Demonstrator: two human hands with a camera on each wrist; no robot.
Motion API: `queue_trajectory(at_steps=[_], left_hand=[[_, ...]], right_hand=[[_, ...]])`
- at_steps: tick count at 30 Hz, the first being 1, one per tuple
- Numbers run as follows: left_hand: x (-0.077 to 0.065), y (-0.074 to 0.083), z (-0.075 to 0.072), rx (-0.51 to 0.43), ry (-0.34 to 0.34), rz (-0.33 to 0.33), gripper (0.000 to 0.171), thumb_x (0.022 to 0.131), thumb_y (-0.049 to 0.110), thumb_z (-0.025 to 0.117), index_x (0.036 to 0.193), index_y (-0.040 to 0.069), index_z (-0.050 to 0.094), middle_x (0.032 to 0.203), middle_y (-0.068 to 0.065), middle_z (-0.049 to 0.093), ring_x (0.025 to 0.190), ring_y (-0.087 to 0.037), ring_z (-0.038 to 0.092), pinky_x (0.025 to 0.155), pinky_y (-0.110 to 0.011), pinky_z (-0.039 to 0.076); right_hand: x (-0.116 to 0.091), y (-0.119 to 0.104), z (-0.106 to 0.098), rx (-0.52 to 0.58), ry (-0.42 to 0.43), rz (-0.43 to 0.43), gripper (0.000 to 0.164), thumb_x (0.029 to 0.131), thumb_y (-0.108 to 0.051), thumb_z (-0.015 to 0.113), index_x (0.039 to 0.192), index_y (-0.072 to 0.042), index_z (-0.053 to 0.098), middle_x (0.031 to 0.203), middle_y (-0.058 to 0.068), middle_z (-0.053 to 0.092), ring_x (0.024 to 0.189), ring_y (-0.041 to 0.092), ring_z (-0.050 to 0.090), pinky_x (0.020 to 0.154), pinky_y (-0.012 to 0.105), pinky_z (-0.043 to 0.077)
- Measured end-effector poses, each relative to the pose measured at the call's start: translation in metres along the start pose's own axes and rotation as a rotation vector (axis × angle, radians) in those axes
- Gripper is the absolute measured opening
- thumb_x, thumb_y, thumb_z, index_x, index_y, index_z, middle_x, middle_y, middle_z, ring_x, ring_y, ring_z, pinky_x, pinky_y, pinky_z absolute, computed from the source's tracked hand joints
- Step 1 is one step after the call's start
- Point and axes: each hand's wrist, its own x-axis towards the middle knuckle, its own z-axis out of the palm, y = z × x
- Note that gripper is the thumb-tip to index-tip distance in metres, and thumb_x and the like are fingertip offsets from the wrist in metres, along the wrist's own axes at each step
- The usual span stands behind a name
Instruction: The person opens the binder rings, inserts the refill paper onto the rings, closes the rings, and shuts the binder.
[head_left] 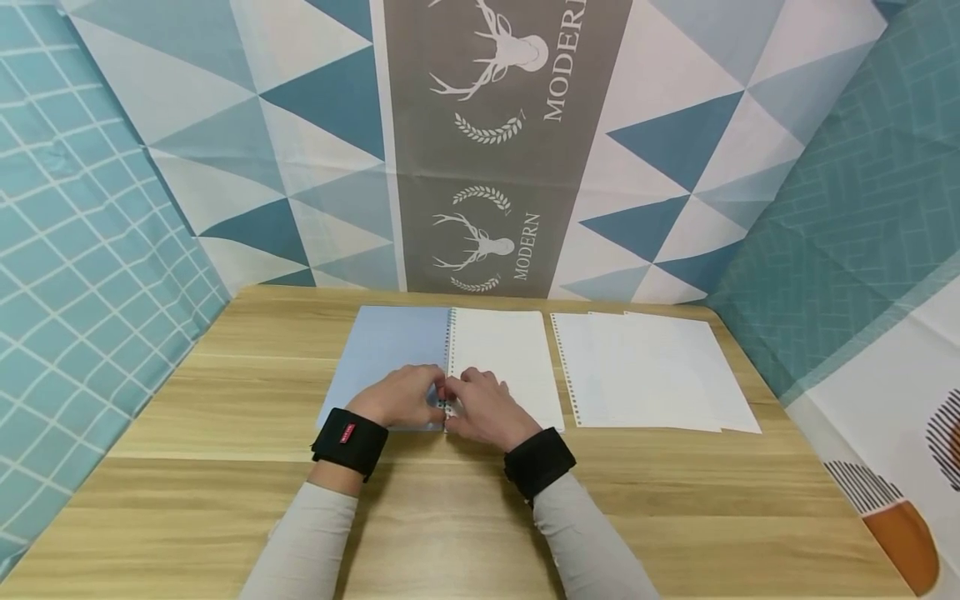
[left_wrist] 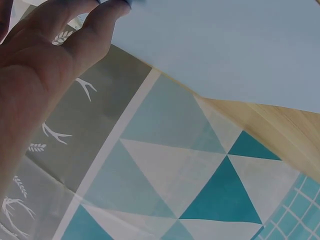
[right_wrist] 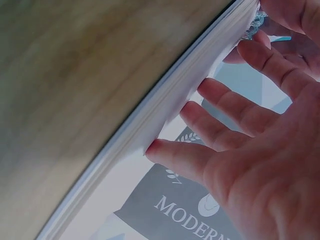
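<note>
In the head view a loose-leaf notebook lies spread on the table, its blue cover point(head_left: 397, 342) to the left and white pages point(head_left: 502, 342) to the right. A ring binding point(head_left: 450, 333) runs down its middle. At the near end of that binding my left hand point(head_left: 401, 396) pinches the rings from the cover side. My right hand point(head_left: 487, 408) pinches them from the page side, thumb and forefinger bent. In the right wrist view its other fingers point(right_wrist: 225, 102) rest on the page stack point(right_wrist: 145, 105). The exact fingertip contact is partly hidden.
Several loose white sheets point(head_left: 645, 367), overlapping and punched along the left edge, lie right of the notebook. The wooden table point(head_left: 450, 517) ends against a patterned backdrop point(head_left: 322, 167) behind and patterned cloth at both sides.
</note>
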Motion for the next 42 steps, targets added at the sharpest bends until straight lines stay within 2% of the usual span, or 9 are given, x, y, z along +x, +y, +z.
queue_trajectory(at_steps=[10, 15, 20, 27, 37, 42], left_hand=[[0.0003, -0.002, 0.0012, 0.011, -0.009, 0.001, 0.029, 0.081, 0.027, 0.082, 0.102, 0.017, 0.064, 0.099, 0.002, 0.068, 0.083, -0.017, 0.055, 0.075, -0.034, 0.046], [0.001, -0.0018, 0.001, 0.033, -0.013, 0.01, 0.032, 0.081, 0.028, 0.083, 0.103, 0.018, 0.063, 0.098, 0.002, 0.068, 0.083, -0.017, 0.055, 0.076, -0.034, 0.046], [0.0014, -0.0013, 0.0012, 0.03, -0.019, 0.019, 0.032, 0.081, 0.027, 0.083, 0.104, 0.019, 0.062, 0.098, 0.003, 0.067, 0.084, -0.017, 0.055, 0.076, -0.034, 0.046], [0.0019, -0.0016, 0.0024, 0.009, -0.013, 0.036, 0.025, 0.087, 0.02, 0.076, 0.106, 0.017, 0.061, 0.097, 0.0, 0.066, 0.079, -0.016, 0.054, 0.069, -0.032, 0.043], [0.0027, 0.002, 0.0016, 0.032, 0.001, 0.03, 0.026, 0.084, 0.021, 0.078, 0.104, 0.017, 0.061, 0.097, 0.0, 0.067, 0.08, -0.017, 0.055, 0.073, -0.034, 0.047], [0.0009, 0.0026, 0.0024, 0.012, -0.009, 0.015, 0.026, 0.086, 0.02, 0.077, 0.104, 0.015, 0.06, 0.095, -0.002, 0.066, 0.075, -0.017, 0.054, 0.068, -0.032, 0.045]], right_hand=[[0.0014, -0.0011, 0.0025, -0.06, 0.009, 0.008, 0.028, 0.091, -0.037, 0.074, 0.115, -0.024, 0.068, 0.119, 0.008, 0.062, 0.104, 0.03, 0.057, 0.082, 0.047, 0.048], [0.0034, -0.0021, 0.0043, -0.07, 0.016, 0.02, 0.031, 0.091, -0.042, 0.074, 0.117, -0.025, 0.068, 0.118, 0.006, 0.062, 0.106, 0.03, 0.056, 0.082, 0.047, 0.048], [0.0029, -0.0016, 0.0031, -0.061, 0.017, 0.023, 0.029, 0.089, -0.037, 0.076, 0.114, -0.026, 0.067, 0.117, 0.006, 0.062, 0.102, 0.029, 0.056, 0.08, 0.045, 0.048], [0.001, 0.0018, 0.0005, -0.024, 0.006, 0.01, 0.028, 0.086, -0.029, 0.078, 0.111, -0.024, 0.065, 0.114, 0.007, 0.061, 0.097, 0.029, 0.054, 0.078, 0.046, 0.046], [0.0009, 0.0013, 0.0008, -0.058, 0.019, 0.012, 0.029, 0.088, -0.034, 0.077, 0.112, -0.025, 0.065, 0.114, 0.006, 0.062, 0.098, 0.029, 0.057, 0.079, 0.046, 0.049], [0.0009, 0.0001, 0.0022, -0.059, 0.025, 0.006, 0.029, 0.088, -0.035, 0.077, 0.112, -0.024, 0.065, 0.111, 0.005, 0.062, 0.094, 0.027, 0.055, 0.074, 0.042, 0.046]])
